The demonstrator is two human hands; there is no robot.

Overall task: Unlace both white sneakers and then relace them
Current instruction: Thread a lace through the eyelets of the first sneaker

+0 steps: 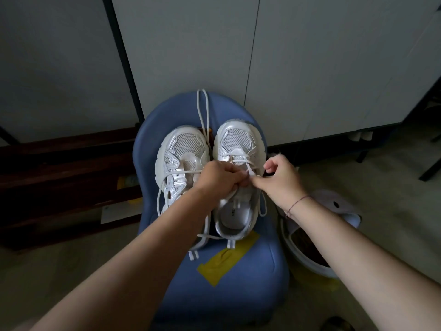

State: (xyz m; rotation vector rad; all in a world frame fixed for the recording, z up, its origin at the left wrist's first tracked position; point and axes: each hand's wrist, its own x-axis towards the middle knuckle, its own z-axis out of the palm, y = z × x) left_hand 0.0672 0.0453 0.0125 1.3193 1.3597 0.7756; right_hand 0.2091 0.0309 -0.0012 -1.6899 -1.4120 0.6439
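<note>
Two white sneakers stand side by side on a blue stool [229, 278], toes pointing away from me. The left sneaker [183, 151] has a loose lace across its eyelets, and a long lace loop [202, 108] trails past the toes. The right sneaker [238, 142] is laced at its lowest eyelets. My left hand [218, 177] grips the tongue area of the right sneaker, fingers curled. My right hand [279, 179] pinches a white lace end [250, 173] at the sneaker's right eyelets, touching my left hand.
A yellow tape patch [229, 256] lies on the stool seat behind the heels. A white bin [317, 235] stands right of the stool. Grey cabinet panels [310, 68] rise behind, and dark wooden boards [64, 177] lie on the floor to the left.
</note>
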